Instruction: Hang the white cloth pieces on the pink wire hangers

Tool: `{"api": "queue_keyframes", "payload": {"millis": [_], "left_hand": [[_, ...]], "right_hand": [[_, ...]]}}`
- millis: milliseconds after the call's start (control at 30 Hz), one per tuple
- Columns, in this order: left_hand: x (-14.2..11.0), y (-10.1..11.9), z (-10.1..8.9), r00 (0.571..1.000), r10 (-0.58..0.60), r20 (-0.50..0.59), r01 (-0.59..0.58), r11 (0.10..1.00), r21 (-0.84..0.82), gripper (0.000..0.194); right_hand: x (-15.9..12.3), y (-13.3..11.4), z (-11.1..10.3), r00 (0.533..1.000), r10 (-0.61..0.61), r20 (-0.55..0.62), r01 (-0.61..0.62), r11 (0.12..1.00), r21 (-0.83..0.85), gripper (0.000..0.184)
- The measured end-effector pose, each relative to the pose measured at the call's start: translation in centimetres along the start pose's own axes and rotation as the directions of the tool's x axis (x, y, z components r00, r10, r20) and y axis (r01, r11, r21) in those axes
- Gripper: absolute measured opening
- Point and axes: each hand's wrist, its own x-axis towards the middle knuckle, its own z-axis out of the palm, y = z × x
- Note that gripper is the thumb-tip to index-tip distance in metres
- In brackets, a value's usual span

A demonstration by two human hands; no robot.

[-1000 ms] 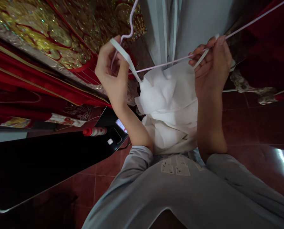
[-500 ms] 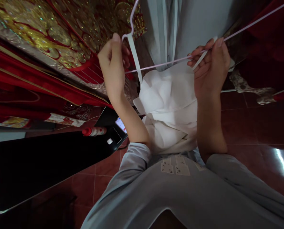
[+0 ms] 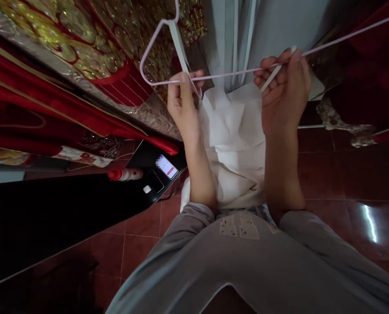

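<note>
A thin pale-pink clothes hanger [image 3: 227, 76] spans the space between my two hands. My left hand [image 3: 185, 102] pinches its lower bar near the left corner, beside a white strap [image 3: 178, 46] that loops up over the hanger's upper part. On the right, my right hand [image 3: 286, 91] grips the same bar together with a second white strap [image 3: 272, 77]. Below the bar, a white layered garment [image 3: 235, 126] hangs in folds between my forearms. Its lower part reaches down in front of my grey shirt.
Red and gold sequined garments [image 3: 116, 48] hang close on the left, and dark red clothing [image 3: 370, 69] on the right. A black table [image 3: 66, 209] at the left bears a lit phone [image 3: 168, 166], a dark phone [image 3: 156, 181], a small white case [image 3: 147, 189] and a red-capped bottle [image 3: 125, 174].
My left hand has moved right and down, from the hanger's upper left part to its lower bar. The hanger's left corner now shows. My right hand keeps its grip.
</note>
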Motion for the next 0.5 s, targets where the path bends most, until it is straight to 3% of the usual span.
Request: {"api": "queue_keyframes", "payload": {"millis": [133,300,433,467,500], "left_hand": [[0.0,0.2,0.1,1.0,0.024,0.006,-0.024,0.998,0.064,0.022],[-0.4,0.5,0.2,0.997,0.061,0.036,-0.062,0.997,0.037,0.022],[-0.4,1.0,0.4,0.999,0.037,0.014,-0.038,0.995,0.091,0.022],[-0.4,1.1,0.4,1.0,0.029,0.004,-0.029,0.994,0.109,0.023],[-0.3,1.1,0.4,1.0,0.024,-0.003,-0.023,0.992,0.121,0.024]], "right_hand": [[-0.1,0.0,-0.9,0.998,0.014,-0.064,-0.021,0.993,-0.116,0.024],[-0.2,-1.4,-4.5,0.957,-0.072,-0.282,0.033,0.99,-0.139,0.017],[1.6,-5.1,-6.4,0.879,-0.199,-0.434,0.109,0.969,-0.224,0.027],[2.2,-6.0,-6.5,0.849,-0.153,-0.505,0.077,0.983,-0.169,0.027],[2.8,-6.9,-6.5,0.804,-0.031,-0.594,0.005,0.999,-0.046,0.025]]}}
